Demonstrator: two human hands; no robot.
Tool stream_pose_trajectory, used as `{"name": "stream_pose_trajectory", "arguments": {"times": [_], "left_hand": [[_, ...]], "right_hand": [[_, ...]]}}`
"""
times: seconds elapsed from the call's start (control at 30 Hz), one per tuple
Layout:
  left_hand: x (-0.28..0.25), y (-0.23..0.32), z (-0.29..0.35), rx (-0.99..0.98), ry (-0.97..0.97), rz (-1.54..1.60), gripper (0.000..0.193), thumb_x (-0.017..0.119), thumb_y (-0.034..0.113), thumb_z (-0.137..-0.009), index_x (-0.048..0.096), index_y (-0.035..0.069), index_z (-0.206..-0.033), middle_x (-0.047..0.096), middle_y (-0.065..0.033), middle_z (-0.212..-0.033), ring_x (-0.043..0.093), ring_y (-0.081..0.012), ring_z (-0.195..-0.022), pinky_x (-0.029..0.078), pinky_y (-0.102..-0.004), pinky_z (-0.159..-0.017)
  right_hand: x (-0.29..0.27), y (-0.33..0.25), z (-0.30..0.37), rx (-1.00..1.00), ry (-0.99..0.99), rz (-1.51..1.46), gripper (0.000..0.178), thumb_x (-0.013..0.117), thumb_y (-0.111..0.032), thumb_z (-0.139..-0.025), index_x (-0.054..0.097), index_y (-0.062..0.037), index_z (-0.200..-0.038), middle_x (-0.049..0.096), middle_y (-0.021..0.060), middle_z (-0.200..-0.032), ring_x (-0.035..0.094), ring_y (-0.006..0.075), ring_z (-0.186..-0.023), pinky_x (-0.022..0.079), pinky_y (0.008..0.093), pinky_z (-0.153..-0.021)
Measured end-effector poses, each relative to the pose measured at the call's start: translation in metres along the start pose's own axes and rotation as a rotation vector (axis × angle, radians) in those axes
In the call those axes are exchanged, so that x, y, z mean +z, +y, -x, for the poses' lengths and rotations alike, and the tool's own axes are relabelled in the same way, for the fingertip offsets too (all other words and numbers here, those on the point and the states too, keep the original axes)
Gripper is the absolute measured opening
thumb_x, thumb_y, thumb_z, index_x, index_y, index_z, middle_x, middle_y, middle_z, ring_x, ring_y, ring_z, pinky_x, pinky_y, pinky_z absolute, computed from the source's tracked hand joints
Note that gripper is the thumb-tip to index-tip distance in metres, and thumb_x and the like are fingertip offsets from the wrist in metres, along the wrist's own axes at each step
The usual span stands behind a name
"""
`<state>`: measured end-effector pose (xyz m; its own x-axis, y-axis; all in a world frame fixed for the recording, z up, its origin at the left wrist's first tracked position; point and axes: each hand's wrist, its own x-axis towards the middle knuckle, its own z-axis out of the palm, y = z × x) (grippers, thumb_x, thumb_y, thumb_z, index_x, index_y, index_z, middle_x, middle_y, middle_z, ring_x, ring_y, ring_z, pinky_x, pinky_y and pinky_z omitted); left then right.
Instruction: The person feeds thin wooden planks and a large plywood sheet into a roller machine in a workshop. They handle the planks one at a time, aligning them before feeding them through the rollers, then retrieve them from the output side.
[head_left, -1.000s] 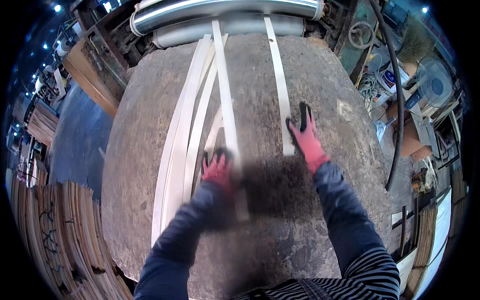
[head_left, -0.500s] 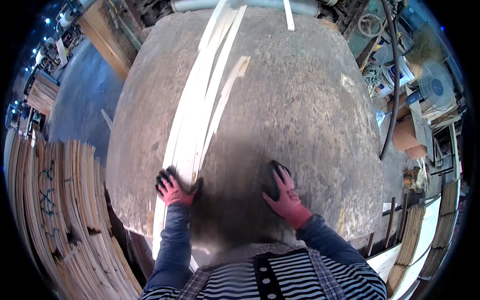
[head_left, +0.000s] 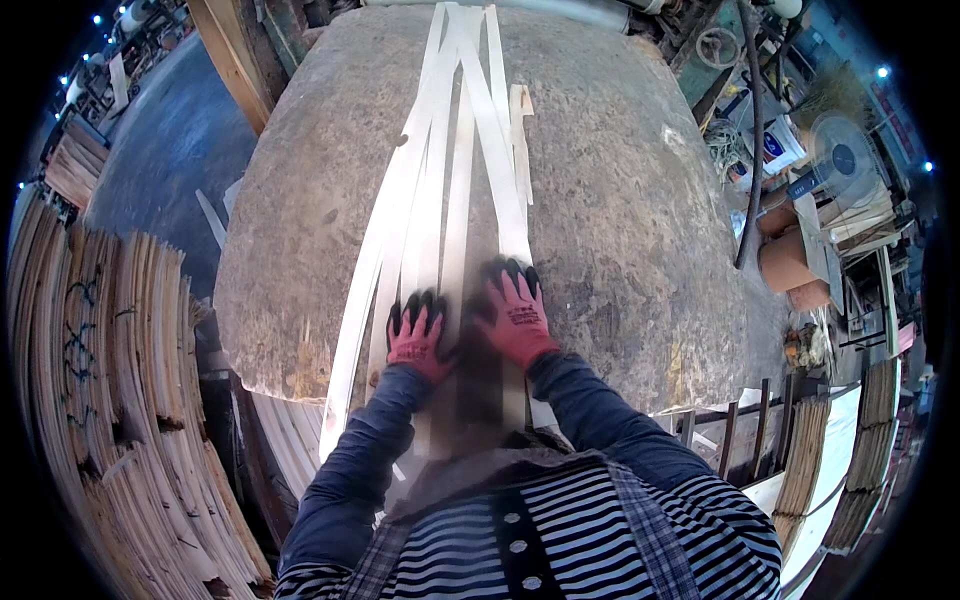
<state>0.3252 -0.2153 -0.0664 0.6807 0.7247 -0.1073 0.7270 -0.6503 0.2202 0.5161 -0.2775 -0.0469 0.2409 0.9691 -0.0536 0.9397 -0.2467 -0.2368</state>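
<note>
In the head view, long, pale, flat wooden strips (head_left: pixel 461 170) run from top centre to lower centre across a worn grey-brown tabletop (head_left: pixel 620 220). The pink-and-black-gloved left hand (head_left: pixel 415 335) and right hand (head_left: pixel 517 312) rest on them, fingers extended. Bunching looks partial: strips overlap at top, splay below.

Bluish-grey floor (head_left: pixel 165 135) at left, pale fan (head_left: pixel 845 160) and white light (head_left: pixel 882 72) at right.

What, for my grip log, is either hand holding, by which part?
Left hand and right hand lie over pale strips toward their near ends; gripping cannot be told.
</note>
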Motion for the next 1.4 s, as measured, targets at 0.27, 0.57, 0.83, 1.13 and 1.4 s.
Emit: {"name": "stream_pose_trajectory", "arguments": {"times": [0.27,0.57,0.83,1.13,1.4], "left_hand": [[-0.004,0.012,-0.001,-0.099,-0.002,-0.111,0.077,0.056,0.054,-0.068,0.037,0.012,-0.129,0.026,-0.0177,-0.136,0.024,-0.036,-0.125,0.012,-0.0532,-0.101],[0.006,0.103,-0.036,-0.054,-0.047,0.074,0.096,0.063,0.056,-0.06,0.026,0.006,-0.133,0.02,-0.0224,-0.137,0.019,-0.0414,-0.125,0.015,-0.055,-0.1],[0.008,0.092,-0.048,-0.185,-0.159,-0.025,0.092,0.062,0.053,-0.063,0.026,0.004,-0.133,0.022,-0.0207,-0.137,0.019,-0.0414,-0.125,0.013,-0.056,-0.1],[0.017,0.108,-0.047,0.244,-0.121,0.096,0.077,0.056,0.049,-0.069,0.033,0.008,-0.13,0.028,-0.0152,-0.136,0.024,-0.0379,-0.125,0.014,-0.0576,-0.099],[0.019,0.128,-0.049,0.371,0.028,0.042,0.076,0.055,0.053,-0.069,0.036,0.009,-0.128,0.032,-0.0158,-0.134,0.028,-0.0345,-0.123,0.017,-0.0518,-0.101]], "right_hand": [[-0.002,0.044,-0.022,0.275,0.217,-0.026,0.067,0.045,-0.049,-0.082,0.03,-0.0064,-0.132,0.027,0.0171,-0.137,0.022,0.0356,-0.127,0.015,0.0511,-0.103],[-0.035,0.134,-0.153,0.332,0.244,-0.255,0.067,0.044,-0.05,-0.082,0.03,-0.0089,-0.133,0.026,0.0121,-0.139,0.019,0.0287,-0.13,0.011,0.0445,-0.106],[-0.04,0.176,-0.15,0.103,0.1,0.063,0.065,0.047,-0.048,-0.081,0.033,-0.0072,-0.13,0.031,0.011,-0.135,0.022,0.0259,-0.128,0.013,0.0457,-0.105],[-0.101,0.2,0.277,0.101,-0.264,0.097,0.045,0.057,-0.034,-0.073,0.055,-0.0079,-0.11,0.048,0.0149,-0.119,0.037,0.0336,-0.118,0.015,0.051,-0.103],[-0.052,0.11,0.106,0.097,0.171,-0.048,0.061,0.06,-0.038,-0.073,0.042,-0.0067,-0.123,0.031,0.0196,-0.132,0.028,0.0368,-0.122,0.022,0.0503,-0.1]]}}
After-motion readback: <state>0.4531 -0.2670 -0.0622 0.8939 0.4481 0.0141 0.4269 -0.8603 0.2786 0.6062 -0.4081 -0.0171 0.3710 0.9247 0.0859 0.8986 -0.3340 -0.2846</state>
